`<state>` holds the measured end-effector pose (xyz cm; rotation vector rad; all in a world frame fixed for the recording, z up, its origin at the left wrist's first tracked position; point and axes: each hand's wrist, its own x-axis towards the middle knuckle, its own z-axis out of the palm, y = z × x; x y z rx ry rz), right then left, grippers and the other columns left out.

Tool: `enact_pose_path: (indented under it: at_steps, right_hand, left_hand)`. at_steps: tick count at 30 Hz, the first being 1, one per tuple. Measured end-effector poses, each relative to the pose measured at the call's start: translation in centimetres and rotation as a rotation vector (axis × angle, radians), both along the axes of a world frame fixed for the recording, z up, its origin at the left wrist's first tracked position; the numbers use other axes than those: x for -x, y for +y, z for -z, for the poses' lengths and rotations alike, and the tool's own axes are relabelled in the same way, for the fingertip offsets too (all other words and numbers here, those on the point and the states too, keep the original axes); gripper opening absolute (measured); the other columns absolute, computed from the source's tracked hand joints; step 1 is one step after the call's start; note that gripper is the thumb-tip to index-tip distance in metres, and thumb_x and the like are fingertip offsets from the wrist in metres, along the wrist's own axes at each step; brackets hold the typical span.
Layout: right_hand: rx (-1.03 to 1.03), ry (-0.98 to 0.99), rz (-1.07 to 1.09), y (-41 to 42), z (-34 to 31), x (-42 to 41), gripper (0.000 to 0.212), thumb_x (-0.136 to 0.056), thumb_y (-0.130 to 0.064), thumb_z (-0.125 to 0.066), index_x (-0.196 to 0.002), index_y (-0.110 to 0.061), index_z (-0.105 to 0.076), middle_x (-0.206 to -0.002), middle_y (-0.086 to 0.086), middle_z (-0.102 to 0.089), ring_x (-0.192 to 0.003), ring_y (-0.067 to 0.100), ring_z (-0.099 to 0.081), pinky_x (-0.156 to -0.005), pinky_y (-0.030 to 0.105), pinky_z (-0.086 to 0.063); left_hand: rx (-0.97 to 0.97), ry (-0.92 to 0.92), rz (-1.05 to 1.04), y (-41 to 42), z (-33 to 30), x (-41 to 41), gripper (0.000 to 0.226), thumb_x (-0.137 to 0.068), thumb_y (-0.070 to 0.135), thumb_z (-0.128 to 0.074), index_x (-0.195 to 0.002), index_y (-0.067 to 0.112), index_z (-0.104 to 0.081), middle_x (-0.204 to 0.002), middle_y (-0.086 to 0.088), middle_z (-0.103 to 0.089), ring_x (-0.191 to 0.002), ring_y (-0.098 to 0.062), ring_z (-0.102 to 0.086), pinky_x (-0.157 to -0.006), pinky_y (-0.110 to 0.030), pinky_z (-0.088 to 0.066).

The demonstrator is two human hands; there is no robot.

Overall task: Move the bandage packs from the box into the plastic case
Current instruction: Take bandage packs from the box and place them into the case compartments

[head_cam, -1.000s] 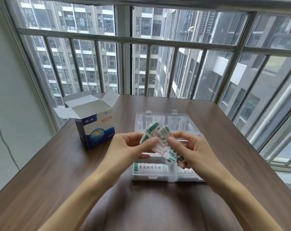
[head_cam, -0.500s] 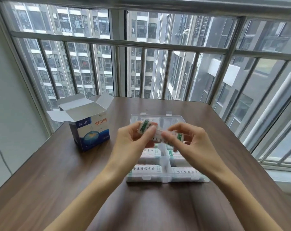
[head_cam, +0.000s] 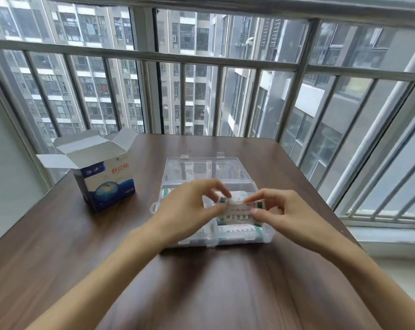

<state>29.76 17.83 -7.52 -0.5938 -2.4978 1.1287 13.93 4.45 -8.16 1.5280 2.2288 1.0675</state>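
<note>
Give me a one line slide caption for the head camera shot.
Both hands, left hand and right hand, lower bandage packs into the clear plastic case beside the opened box.

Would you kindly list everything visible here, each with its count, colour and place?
Table: one, dark brown wood, fills the foreground.
Box: one, blue and white, flaps open, on the table's left.
Plastic case: one, clear, lid open, centre of the table.
Bandage packs: several, white with green marks, in the case's compartments; some pinched by both hands above them.
Window bars: grey metal, behind the table.
Left hand: one, over the case.
Right hand: one, over the case's right side.
</note>
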Motion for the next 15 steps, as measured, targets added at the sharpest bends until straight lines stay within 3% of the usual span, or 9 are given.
enact_pose_path:
  at_steps: [3, 6, 9, 12, 15]
  right_hand:
    - [-0.162, -0.054, 0.033, -0.3, 0.8, 0.1, 0.018, -0.084, -0.017, -0.067, -0.087, -0.035, -0.07, -0.056, -0.01, -0.054, -0.055, -0.001, -0.049, -0.057, 0.011, -0.037]
    - [-0.243, -0.086, 0.056, -0.2, 1.1, 0.0, 0.013, -0.081, -0.024, -0.069, -0.089, -0.034, -0.074, -0.061, -0.012, -0.06, -0.063, 0.003, -0.055, -0.065, 0.017, -0.043]
    - [-0.308, -0.091, 0.058, 0.1, 0.7, -0.1, 0.011, -0.079, -0.029, -0.069, -0.086, -0.036, -0.075, -0.07, -0.008, -0.068, -0.065, 0.007, -0.058, -0.069, 0.029, -0.049]
    - [-0.332, -0.165, 0.017, 0.3, -0.1, -0.1, 0.012, -0.081, -0.028, -0.068, -0.087, -0.035, -0.075, -0.071, -0.015, -0.067, -0.067, 0.005, -0.057, -0.067, 0.024, -0.046]
    - [-0.338, -0.219, -0.022, 0.6, -0.8, 0.1, 0.012, -0.082, -0.025, -0.068, -0.086, -0.033, -0.076, -0.058, -0.025, -0.06, -0.064, 0.003, -0.053, -0.061, 0.018, -0.041]
  left_hand:
    - [0.098, 0.202, -0.03, -0.5, 0.2, -0.3, 0.01, -0.087, 0.048, -0.06, -0.096, 0.046, -0.064, -0.09, 0.024, -0.064, -0.066, 0.009, -0.049, -0.064, -0.024, -0.038]
    - [0.138, 0.319, -0.038, -0.8, -0.1, -0.5, 0.018, -0.088, 0.053, -0.056, -0.103, 0.048, -0.064, -0.096, 0.025, -0.064, -0.071, 0.009, -0.047, -0.062, -0.013, -0.031]
    - [0.146, 0.421, -0.036, -0.5, -0.3, -0.7, 0.024, -0.088, 0.056, -0.054, -0.109, 0.047, -0.063, -0.101, 0.025, -0.065, -0.086, 0.003, -0.054, -0.065, -0.018, -0.034]
    - [0.139, 0.509, -0.013, -0.2, -0.6, -0.7, 0.027, -0.089, 0.054, -0.054, -0.11, 0.042, -0.065, -0.103, 0.021, -0.068, -0.099, -0.003, -0.058, -0.074, -0.022, -0.04]
    - [0.167, 0.517, 0.028, -0.2, -1.1, -0.6, 0.024, -0.09, 0.051, -0.055, -0.109, 0.042, -0.066, -0.1, 0.021, -0.069, -0.085, 0.0, -0.056, -0.072, -0.02, -0.041]
